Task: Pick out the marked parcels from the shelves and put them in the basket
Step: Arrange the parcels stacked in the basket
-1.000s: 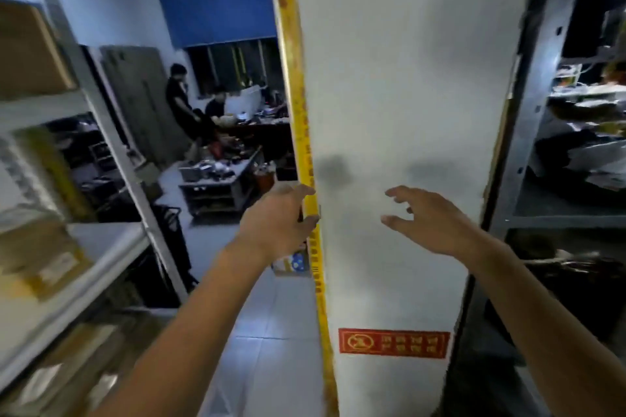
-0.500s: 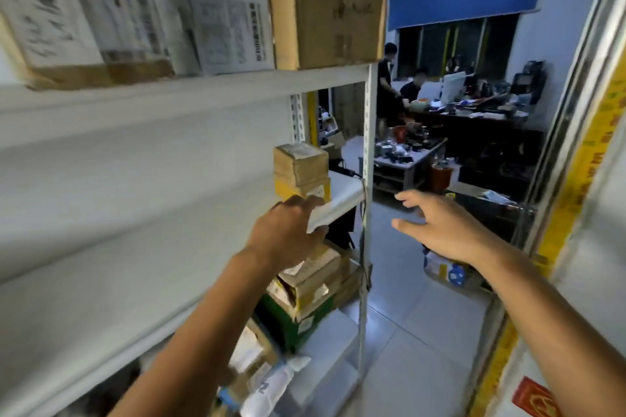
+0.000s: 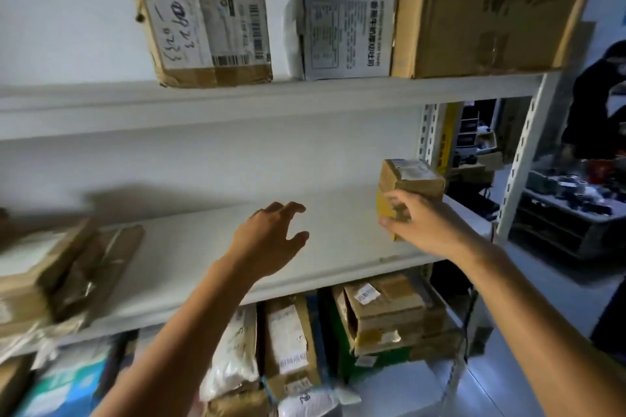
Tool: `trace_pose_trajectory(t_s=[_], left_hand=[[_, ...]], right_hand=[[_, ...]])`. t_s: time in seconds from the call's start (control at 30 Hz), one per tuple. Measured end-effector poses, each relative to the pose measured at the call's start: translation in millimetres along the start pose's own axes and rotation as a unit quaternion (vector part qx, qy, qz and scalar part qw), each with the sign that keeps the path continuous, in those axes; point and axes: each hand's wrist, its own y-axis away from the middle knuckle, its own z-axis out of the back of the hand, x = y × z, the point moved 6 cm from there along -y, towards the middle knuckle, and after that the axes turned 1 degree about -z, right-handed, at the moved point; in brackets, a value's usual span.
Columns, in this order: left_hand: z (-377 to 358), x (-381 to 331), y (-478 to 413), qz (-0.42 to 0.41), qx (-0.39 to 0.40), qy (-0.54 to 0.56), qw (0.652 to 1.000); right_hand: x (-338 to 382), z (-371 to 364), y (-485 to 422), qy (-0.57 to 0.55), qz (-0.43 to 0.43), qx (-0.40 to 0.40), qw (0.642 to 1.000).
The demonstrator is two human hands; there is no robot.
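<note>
yellow parcel under a brown parcel is gripped by the right hand; left hand hovers, fingers loosely spread

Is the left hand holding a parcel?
No, the left hand hovers open over the middle shelf; only the right hand grips a small yellow box.

The taped parcel has a label with barcodes and smudged handwritten digits. The white box shows sideways Chinese print. The white bag shows "2".

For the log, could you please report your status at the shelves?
Left hand open over middle shelf. Right hand grips yellow box, brown box stacked on top. Nothing blocking.
</note>
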Motion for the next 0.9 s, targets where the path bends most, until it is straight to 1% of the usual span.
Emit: trace_pose_trajectory(t_s=[0.1, 0.23, 0.37, 0.53, 0.73, 0.9], left_hand=[[8, 4, 12, 0.046, -0.011, -0.015, 0.999], [30, 32, 41, 0.110, -0.035, -0.046, 0.992], [58, 72, 90, 0.175, -0.060, -0.076, 0.980], [94, 131, 165, 0.248, -0.079, -0.096, 0.961], [137, 215, 246, 0.299, -0.099, -0.115, 0.942], [163, 283, 281, 0.309, -0.115, -0.105, 0.938]], right_hand=[[10, -5, -19, -0.011, 0.045, 0.021, 0.999], [48, -21, -33, -0.018, 0.111, 0.046, 0.993], [107, -53, -33, -0.017, 0.177, 0.070, 0.982], [199, -102, -19, -0.029, 0.254, 0.108, 0.961], [315, -163, 2, -0.059, 0.301, 0.140, 0.941], [391, -201, 7, -0.087, 0.303, 0.138, 0.939]])
